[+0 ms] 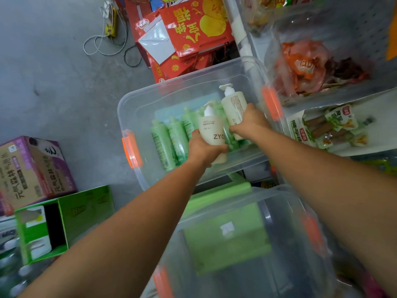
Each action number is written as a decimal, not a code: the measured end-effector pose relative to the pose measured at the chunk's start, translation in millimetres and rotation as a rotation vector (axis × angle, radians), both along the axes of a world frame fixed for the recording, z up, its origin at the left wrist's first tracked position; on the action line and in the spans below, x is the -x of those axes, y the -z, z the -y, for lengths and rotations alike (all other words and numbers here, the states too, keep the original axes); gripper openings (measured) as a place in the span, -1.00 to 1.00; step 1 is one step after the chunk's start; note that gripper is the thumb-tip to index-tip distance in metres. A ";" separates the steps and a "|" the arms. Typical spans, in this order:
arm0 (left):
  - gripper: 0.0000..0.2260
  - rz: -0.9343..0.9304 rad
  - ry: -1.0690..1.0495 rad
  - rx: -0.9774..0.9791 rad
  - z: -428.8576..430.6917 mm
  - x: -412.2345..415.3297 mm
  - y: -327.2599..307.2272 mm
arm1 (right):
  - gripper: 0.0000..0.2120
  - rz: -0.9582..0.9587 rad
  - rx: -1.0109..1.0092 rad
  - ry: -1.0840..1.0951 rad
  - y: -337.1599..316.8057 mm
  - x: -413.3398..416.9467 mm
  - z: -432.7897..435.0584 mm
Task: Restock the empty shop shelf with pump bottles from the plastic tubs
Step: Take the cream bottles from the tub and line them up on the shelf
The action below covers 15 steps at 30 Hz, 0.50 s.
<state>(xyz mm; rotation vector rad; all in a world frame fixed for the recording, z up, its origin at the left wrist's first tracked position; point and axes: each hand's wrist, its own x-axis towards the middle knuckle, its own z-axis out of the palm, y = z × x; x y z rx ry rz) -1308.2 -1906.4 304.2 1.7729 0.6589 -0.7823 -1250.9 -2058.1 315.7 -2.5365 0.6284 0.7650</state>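
Observation:
A clear plastic tub (129, 104) with orange latches stands on the floor ahead, holding several green pump bottles (169, 138) lying side by side. My left hand (202, 149) grips a cream pump bottle marked "ZYC" (211, 131) above the tub. My right hand (251, 123) holds a second cream pump bottle (234, 104) just to its right, pump head pointing away from me. A second clear tub (285, 201) sits nearer to me, with a green stool (223, 235) showing through it. The empty shelf is not in view.
Shelves with clear bins of snack packets (305, 67) line the right side. Red gift boxes (193, 33) stand beyond the far tub. A purple carton (32, 168) and an open green box (64, 218) sit at the left. A white cable (101, 41) lies on the grey floor.

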 end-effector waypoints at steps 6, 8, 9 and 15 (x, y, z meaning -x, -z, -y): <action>-0.36 0.048 -0.046 0.123 -37.9 16.7 -23.0 | -0.28 0.095 -0.194 0.100 -42.2 27.6 -0.4; -0.37 0.096 -0.071 0.162 -46.7 21.6 -39.7 | -0.26 0.128 -0.268 0.139 -63.1 41.7 -1.4; -0.38 0.121 -0.076 0.176 -50.6 23.8 -49.7 | -0.25 0.146 -0.301 0.162 -74.4 49.0 -1.3; -0.34 0.245 -0.035 0.280 -65.3 37.9 -132.7 | -0.16 0.281 -0.412 0.220 -163.1 91.4 10.6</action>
